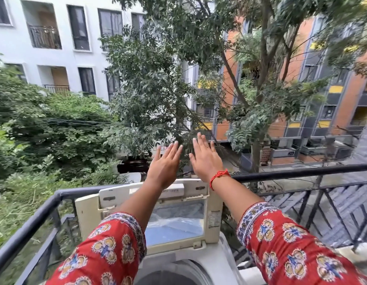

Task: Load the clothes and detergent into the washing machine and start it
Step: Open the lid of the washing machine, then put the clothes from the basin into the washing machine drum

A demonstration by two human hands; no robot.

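Note:
A cream top-loading washing machine (214, 256) stands on a balcony right below me. Its lid (174, 223) is raised upright, with a clear window in it, and the drum opening (168, 276) shows at the bottom edge. My left hand (165, 163) and my right hand (205, 157) are stretched out side by side above and beyond the lid, fingers straight and apart, holding nothing. A red thread is tied round my right wrist. Both arms wear red patterned sleeves. No clothes or detergent are in view.
A dark metal balcony railing (302, 171) runs behind and on both sides of the machine. Beyond it are trees (157, 89), a white building at the left and an orange and grey building at the right.

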